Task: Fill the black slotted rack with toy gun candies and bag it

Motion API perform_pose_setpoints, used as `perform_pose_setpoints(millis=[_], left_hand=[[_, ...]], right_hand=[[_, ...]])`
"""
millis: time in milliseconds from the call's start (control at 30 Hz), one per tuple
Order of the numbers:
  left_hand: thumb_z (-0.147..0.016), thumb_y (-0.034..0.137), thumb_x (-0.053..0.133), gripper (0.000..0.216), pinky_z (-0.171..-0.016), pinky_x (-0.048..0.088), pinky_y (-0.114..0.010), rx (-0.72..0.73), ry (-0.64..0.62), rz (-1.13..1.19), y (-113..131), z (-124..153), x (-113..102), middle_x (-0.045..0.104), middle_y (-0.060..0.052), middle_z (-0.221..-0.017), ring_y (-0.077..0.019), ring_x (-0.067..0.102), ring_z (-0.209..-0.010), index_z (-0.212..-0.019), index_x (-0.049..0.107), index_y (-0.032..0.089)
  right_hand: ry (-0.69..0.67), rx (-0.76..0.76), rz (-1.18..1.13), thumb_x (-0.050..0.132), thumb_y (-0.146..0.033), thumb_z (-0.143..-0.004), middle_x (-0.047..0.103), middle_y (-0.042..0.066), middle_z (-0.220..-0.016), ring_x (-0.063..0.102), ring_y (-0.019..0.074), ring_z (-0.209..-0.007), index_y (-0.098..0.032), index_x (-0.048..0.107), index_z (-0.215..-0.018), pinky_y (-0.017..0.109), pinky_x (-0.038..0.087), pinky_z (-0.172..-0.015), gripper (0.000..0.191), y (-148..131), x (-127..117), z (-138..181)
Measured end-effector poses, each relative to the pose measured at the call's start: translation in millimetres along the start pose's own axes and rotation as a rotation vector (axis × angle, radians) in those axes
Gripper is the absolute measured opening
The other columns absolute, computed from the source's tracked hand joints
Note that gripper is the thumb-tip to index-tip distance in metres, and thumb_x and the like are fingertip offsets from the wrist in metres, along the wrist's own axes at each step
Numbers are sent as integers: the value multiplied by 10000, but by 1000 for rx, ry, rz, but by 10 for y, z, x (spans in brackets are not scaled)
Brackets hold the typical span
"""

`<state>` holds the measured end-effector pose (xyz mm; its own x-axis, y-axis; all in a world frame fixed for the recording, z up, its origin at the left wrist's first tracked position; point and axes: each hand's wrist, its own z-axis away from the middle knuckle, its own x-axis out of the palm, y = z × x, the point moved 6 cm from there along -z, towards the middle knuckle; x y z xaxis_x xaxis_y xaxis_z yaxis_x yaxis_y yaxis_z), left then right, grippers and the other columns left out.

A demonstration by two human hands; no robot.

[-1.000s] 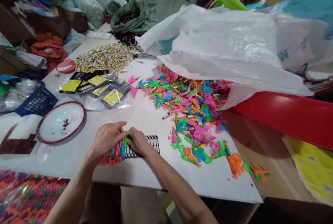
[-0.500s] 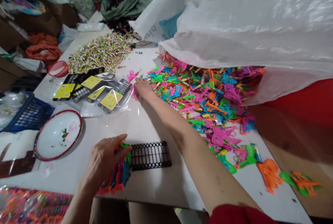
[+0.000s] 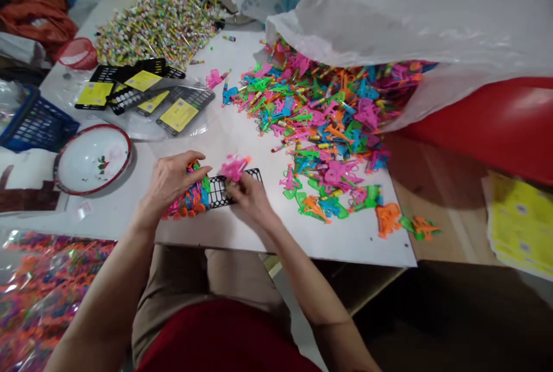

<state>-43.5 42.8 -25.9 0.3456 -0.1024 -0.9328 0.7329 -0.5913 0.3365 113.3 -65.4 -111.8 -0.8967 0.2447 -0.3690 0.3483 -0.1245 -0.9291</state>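
A black plastic grid tray [image 3: 217,192] lies near the front edge of the table. Its left part is filled with a tight row of small plastic toys [image 3: 190,202] in orange, pink, blue and green. My left hand [image 3: 173,179] curves over this row, thumb and fingers gripping it from the top. Over the bare right part of the grid, my right hand [image 3: 250,194] pinches a pink plastic toy [image 3: 234,168], blurred by motion. A large heap of similar toys [image 3: 319,113] spreads to the right of and beyond my right hand.
Behind the tray lie black grids with yellow cards [image 3: 179,114] in clear bags. A red-rimmed enamel bowl [image 3: 93,159] and a blue basket [image 3: 41,121] stand left. Small sticks [image 3: 151,29] are piled at the back. A white sack [image 3: 389,15] overhangs the toy heap.
My right hand has come back from the far edge of the heap to the grid, now with a pink toy in its fingers. My left hand stays on the row. The view has tilted down.
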Motion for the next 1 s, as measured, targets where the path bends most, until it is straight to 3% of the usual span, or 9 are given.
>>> perform_pose_setpoints(millis=[100, 200, 400, 533, 633, 800, 900, 1000], left_hand=[[-823, 512, 598, 387, -737, 459, -258, -19, 20, 5, -4, 11, -9, 722, -33, -824, -182, 671, -756, -1051, 698, 215], [-817, 506, 602, 387, -736, 456, -263, -18, 31, 6, 10, 3, -19, 720, -39, -818, -184, 664, -748, -1043, 701, 207], [-814, 498, 604, 371, -697, 445, -259, -23, 46, -1, 27, 14, -9, 715, -33, -786, -171, 650, -693, -1022, 706, 208], [-816, 487, 601, 363, -699, 443, -260, -44, 69, -14, 39, 23, -1, 715, -32, -780, -172, 652, -701, -1024, 703, 208], [-815, 472, 605, 350, -704, 444, -263, -50, 62, -20, 61, 22, -6, 715, -31, -775, -173, 653, -699, -1018, 703, 204], [-804, 461, 628, 328, -688, 451, -260, -15, 54, 1, 106, 47, -11, 721, -21, -780, -175, 666, -701, -995, 712, 208], [-797, 452, 644, 311, -695, 461, -262, -6, 82, 9, 120, 66, -11, 733, -18, -814, -183, 683, -730, -989, 716, 218], [-816, 442, 630, 291, -725, 476, -273, -4, 83, 12, 130, 90, -1, 744, -21, -874, -191, 696, -762, -995, 712, 227]], right_hand=[[-30, 84, -106, 561, -239, -835, 609, -20, -648, 552, 148, -600, -181, 663, -845, 242, 412, -589, 117, 46, 333, 215], [-27, 58, -82, 586, -265, -852, 659, 8, -750, 598, 166, -687, -184, 675, -931, 258, 455, -652, 143, 35, 438, 295], [-207, -100, 363, 522, -243, -931, 634, 74, -987, 599, 179, -842, -181, 618, -989, 272, 476, -749, 128, -79, 513, 357], [-394, -181, 631, 446, -98, -914, 606, 102, -1014, 604, 206, -895, -159, 586, -1033, 288, 478, -751, 194, -245, 607, 337], [-449, -152, 707, 422, -33, -881, 599, 120, -1006, 612, 220, -883, -134, 571, -1067, 301, 480, -733, 258, -299, 636, 301], [-432, -182, 509, 515, -67, -876, 601, 111, -994, 602, 208, -876, -123, 586, -1018, 315, 485, -773, 169, -209, 528, 341], [-262, -247, 187, 591, -55, -820, 591, 109, -1096, 581, 207, -998, -152, 528, -1177, 340, 488, -877, 375, -233, 414, 435], [-129, -340, -26, 517, -31, -826, 569, 137, -1205, 543, 225, -1130, -173, 420, -1317, 379, 475, -973, 520, -345, 406, 571]])
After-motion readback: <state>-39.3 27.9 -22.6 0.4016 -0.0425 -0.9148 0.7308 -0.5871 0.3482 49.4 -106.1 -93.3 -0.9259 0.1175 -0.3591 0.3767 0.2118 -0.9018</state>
